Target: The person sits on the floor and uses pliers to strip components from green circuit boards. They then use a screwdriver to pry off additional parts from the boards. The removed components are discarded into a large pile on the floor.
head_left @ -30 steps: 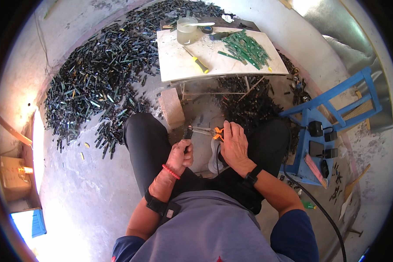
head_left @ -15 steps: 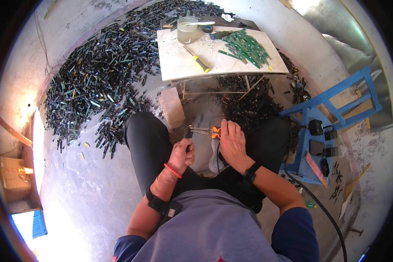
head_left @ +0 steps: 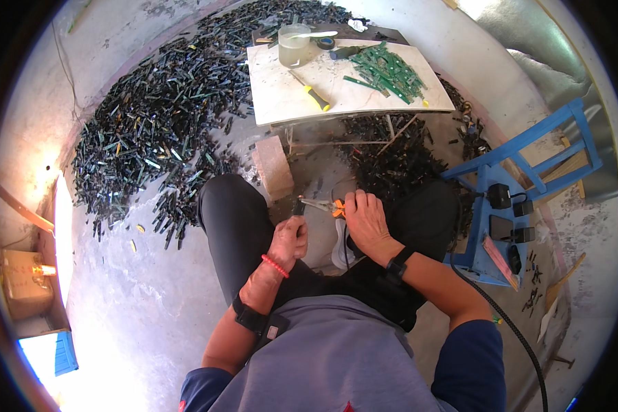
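My left hand (head_left: 289,240), fingers closed, grips a short dark strip (head_left: 299,207) that sticks up past the thumb. In my right hand (head_left: 369,223) is a pair of pliers (head_left: 318,204) with orange handles, the fingers wrapped over them. The metal jaws point left and reach the upper end of the strip; whether they pinch it is too small to tell. Both hands are held between my knees, above the floor. A red bead bracelet (head_left: 275,266) circles my left wrist.
A low white table (head_left: 275,103) ahead carries a jar of cloudy liquid (head_left: 294,51), a yellow-handled screwdriver (head_left: 316,98) and green strips (head_left: 391,72). A heap of dark strips (head_left: 158,123) covers the floor at left. A brick-like block (head_left: 272,168) and a blue chair (head_left: 484,226) stand nearby.
My right fingers now cover more of the orange handles. The strip and pliers stay together between my knees, and the whole view has shifted slightly.
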The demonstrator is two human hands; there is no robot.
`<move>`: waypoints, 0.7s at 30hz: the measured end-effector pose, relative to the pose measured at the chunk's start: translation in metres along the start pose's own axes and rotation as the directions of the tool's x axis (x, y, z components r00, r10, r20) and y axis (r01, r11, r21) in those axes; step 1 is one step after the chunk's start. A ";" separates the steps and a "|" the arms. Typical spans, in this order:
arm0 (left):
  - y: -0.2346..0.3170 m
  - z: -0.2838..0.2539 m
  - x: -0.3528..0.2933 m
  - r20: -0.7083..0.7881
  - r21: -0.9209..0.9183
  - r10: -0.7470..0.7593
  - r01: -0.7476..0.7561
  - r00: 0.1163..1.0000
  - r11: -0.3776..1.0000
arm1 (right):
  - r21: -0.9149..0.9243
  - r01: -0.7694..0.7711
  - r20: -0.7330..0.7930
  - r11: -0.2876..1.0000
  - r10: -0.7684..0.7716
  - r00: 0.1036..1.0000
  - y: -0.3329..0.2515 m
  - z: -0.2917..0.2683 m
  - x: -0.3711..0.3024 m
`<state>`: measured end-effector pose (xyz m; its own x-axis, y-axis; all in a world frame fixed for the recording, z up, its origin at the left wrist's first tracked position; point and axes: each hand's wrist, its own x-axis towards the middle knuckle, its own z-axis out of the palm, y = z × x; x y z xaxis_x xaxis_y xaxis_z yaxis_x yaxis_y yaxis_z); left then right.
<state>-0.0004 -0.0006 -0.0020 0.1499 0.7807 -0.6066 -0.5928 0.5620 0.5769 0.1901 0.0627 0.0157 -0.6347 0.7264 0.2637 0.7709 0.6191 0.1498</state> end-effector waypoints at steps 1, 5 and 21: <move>0.000 0.000 0.000 0.002 -0.002 0.011 -0.011 1.000 1.000 | 0.004 0.020 -0.014 1.000 -0.019 1.000 0.001 0.000 0.000; -0.002 -0.001 0.002 0.001 -0.007 0.024 -0.024 1.000 1.000 | 0.104 -0.014 0.172 0.994 -0.004 0.985 -0.001 0.000 -0.004; -0.005 -0.001 0.005 0.016 0.008 -0.021 0.021 1.000 1.000 | 0.706 -0.384 0.490 0.596 -0.020 0.871 -0.015 0.032 -0.030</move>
<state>0.0029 -0.0001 -0.0083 0.1753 0.7730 -0.6098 -0.5828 0.5806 0.5685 0.1958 0.0405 -0.0249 -0.5947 0.7671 -0.2405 0.6644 0.3005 -0.6844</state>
